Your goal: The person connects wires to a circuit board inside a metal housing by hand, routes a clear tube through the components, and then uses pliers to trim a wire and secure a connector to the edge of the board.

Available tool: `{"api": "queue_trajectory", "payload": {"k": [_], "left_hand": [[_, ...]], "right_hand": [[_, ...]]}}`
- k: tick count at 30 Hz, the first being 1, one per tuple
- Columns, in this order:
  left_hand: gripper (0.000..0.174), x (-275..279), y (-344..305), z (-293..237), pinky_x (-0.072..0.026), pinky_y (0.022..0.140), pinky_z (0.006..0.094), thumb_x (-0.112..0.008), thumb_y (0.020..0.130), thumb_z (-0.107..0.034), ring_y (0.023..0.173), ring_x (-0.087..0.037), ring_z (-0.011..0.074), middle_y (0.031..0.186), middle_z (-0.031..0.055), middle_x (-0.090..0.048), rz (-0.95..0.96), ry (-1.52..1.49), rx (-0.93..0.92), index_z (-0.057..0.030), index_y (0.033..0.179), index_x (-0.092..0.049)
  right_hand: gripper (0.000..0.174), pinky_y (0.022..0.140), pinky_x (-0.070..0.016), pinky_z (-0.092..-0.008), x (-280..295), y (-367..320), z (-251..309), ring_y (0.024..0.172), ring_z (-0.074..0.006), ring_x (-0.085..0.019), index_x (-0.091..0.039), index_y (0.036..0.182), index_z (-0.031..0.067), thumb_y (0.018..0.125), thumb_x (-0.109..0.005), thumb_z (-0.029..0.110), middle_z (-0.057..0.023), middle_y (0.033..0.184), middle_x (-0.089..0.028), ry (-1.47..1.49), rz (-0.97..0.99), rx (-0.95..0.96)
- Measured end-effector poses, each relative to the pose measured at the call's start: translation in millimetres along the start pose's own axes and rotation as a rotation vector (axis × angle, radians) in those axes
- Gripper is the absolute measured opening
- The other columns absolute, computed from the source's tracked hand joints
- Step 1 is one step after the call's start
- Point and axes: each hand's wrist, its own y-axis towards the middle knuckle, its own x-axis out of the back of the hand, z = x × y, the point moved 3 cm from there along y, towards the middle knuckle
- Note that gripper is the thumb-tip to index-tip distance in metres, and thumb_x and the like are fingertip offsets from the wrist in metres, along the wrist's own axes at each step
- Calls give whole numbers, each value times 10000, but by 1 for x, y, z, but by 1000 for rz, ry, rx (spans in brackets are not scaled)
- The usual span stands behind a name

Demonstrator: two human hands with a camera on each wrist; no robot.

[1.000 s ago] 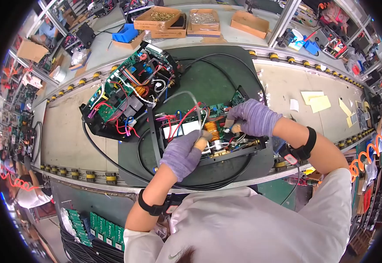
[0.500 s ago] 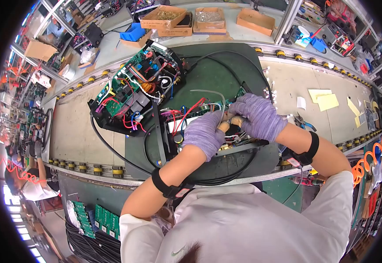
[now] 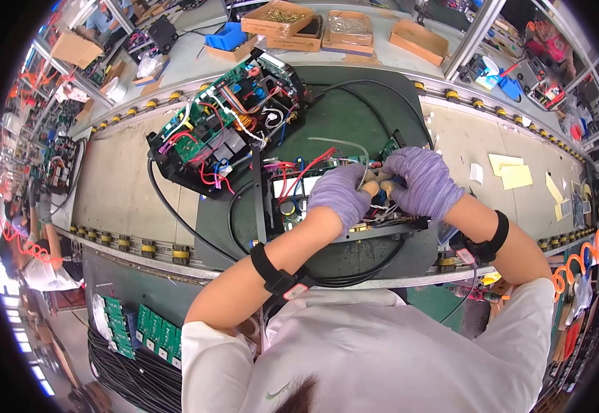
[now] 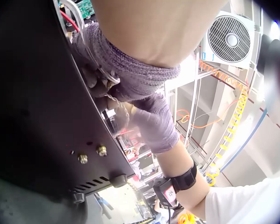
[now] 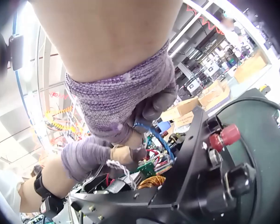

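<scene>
An open black-framed electronics unit (image 3: 292,184) lies on the green mat, with circuit boards, coloured wires and a copper coil (image 5: 151,182). Both hands wear purple knitted gloves and meet over its right half. My left hand (image 3: 340,196) pinches thin white twisted wires (image 5: 121,168) between thumb and finger. My right hand (image 3: 423,180) has its curled fingers at the same wires, its fingertips against the left ones; a white connector (image 4: 111,113) shows just below. A blue wire (image 5: 163,140) loops beside the right fingers. A clear tube (image 3: 354,143) arcs up by the left hand.
A second opened unit (image 3: 227,127) stands at the left of the mat (image 3: 347,113). Black cable (image 3: 175,220) loops round both. Roller rails (image 3: 478,103) edge the bench. Cardboard boxes (image 3: 418,41) line the back shelf; yellow papers (image 3: 516,177) lie right.
My left hand has moved right and up from the unit's middle to join the right hand. The view has shifted slightly; the right hand stays over the same end of the unit.
</scene>
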Motion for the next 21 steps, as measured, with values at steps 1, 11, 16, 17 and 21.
{"api": "queue_trajectory", "payload": {"k": [1,11,16,17,21], "left_hand": [[346,4,2,1,-514,759,383,-717,805,-243,792,-664,280,895,146,-704,-7,93,-15,-56,1091,-669],[507,11,37,5,-527,806,436,-726,768,-394,982,-658,318,1051,161,-661,108,508,-57,-60,1133,-614],[386,18,48,6,-557,683,430,-684,831,-382,841,-706,321,924,160,-716,99,519,-22,-42,1012,-707],[387,19,48,8,-555,686,429,-685,833,-380,852,-705,319,932,162,-714,137,530,-40,-41,1020,-698],[384,44,2,1,-529,736,430,-682,833,-377,893,-685,310,961,159,-694,181,495,-117,-52,1036,-659]], "right_hand": [[185,779,-510,-426,3,2,0,853,-310,-642,-703,895,117,723,-694,184,-105,838,-658,-2,22,-9],[239,893,-436,-412,-26,45,0,956,-257,-647,-756,927,168,721,-702,275,-53,894,-700,-725,635,92],[215,1003,-387,-448,-47,52,-5,1150,-238,-572,-753,949,155,793,-659,270,-18,960,-701,-899,608,258],[212,1023,-377,-446,-53,54,-14,1172,-237,-559,-752,953,156,801,-650,262,-20,981,-700,-910,576,252],[232,1078,-336,-444,-53,64,-12,1200,-240,-543,-747,992,177,783,-671,246,-33,1066,-689,-900,586,115]]}}
